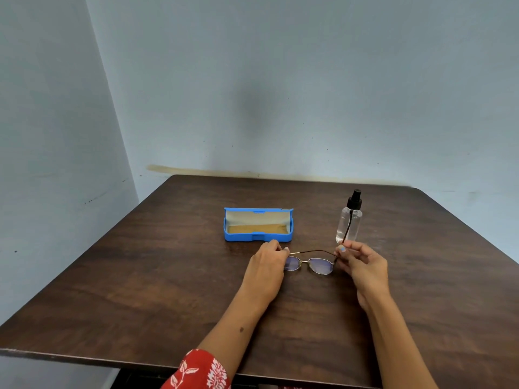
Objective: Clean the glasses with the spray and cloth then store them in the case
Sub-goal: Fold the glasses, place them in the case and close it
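No text, label, brand, number or sign can be read anywhere in the view. The case (258, 225) and the spray bottle (349, 219) carry no legible marking.

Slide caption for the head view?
Both hands hold thin metal-framed glasses before open blue case and clear spray bottle.

A dark wooden table (157, 276) carries an open blue case (258, 237) beyond the left hand (266, 265), a bottle (349, 223) beyond the right (362, 265).
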`<action>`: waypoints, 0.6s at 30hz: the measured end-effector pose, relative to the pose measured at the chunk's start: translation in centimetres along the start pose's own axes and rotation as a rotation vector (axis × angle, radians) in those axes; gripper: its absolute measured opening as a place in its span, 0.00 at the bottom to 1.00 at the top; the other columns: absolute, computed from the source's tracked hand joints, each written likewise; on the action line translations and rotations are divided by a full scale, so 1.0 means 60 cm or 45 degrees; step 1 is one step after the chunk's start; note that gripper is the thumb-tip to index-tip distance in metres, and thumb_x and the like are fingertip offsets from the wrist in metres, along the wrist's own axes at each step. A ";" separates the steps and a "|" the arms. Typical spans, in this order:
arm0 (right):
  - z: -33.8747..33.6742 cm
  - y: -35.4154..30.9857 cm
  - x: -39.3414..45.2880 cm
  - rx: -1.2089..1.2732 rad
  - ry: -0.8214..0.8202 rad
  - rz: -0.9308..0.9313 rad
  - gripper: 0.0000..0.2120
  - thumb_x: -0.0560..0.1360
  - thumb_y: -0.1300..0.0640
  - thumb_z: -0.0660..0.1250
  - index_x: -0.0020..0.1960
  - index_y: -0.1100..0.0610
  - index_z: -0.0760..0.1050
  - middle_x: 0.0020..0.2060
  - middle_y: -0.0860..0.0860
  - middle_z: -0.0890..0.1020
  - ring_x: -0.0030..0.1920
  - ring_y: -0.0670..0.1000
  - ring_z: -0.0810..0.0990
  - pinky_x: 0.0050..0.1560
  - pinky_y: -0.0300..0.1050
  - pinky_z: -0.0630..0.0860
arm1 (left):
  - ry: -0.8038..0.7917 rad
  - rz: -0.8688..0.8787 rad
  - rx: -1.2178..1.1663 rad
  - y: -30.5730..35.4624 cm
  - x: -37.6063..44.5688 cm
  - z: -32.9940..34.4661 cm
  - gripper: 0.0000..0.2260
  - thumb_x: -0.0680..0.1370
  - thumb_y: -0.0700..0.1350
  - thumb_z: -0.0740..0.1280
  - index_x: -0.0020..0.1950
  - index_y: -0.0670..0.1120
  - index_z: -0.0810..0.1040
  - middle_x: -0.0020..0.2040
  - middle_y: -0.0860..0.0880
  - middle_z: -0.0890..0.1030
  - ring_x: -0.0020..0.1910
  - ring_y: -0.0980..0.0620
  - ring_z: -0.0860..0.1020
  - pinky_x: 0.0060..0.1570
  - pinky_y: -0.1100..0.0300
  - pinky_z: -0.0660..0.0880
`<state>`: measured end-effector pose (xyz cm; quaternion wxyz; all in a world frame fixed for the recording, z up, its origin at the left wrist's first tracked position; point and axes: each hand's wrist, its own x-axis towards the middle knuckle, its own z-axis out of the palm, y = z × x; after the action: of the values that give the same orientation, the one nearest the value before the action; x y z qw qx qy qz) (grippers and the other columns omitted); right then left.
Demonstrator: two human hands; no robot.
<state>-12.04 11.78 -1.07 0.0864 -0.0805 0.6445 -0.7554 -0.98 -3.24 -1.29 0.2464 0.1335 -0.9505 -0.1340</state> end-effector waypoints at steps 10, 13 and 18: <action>0.002 -0.028 0.002 -0.443 -0.174 -0.088 0.07 0.71 0.63 0.71 0.40 0.51 0.81 0.39 0.54 0.84 0.39 0.50 0.79 0.44 0.43 0.77 | 0.054 -0.063 -0.130 -0.007 0.003 0.000 0.12 0.78 0.38 0.61 0.59 0.43 0.78 0.52 0.45 0.80 0.51 0.49 0.76 0.53 0.57 0.72; 0.016 -0.024 -0.007 -0.728 -0.179 -0.284 0.08 0.71 0.62 0.72 0.40 0.49 0.82 0.35 0.49 0.83 0.37 0.44 0.79 0.39 0.27 0.72 | 0.140 -0.137 -0.276 -0.008 -0.003 -0.002 0.14 0.75 0.40 0.65 0.60 0.43 0.78 0.51 0.47 0.82 0.51 0.52 0.79 0.56 0.57 0.75; 0.031 -0.014 -0.013 -0.951 -0.141 -0.339 0.09 0.72 0.61 0.70 0.41 0.47 0.81 0.37 0.46 0.83 0.43 0.46 0.80 0.46 0.42 0.77 | 0.144 -0.310 -0.481 -0.003 -0.013 -0.007 0.23 0.66 0.56 0.65 0.57 0.46 0.79 0.46 0.52 0.82 0.48 0.53 0.79 0.51 0.58 0.79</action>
<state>-10.84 10.31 0.06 -0.0129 -0.2300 0.8530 -0.4684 -0.09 -3.25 -1.32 0.3019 0.2060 -0.8701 -0.3307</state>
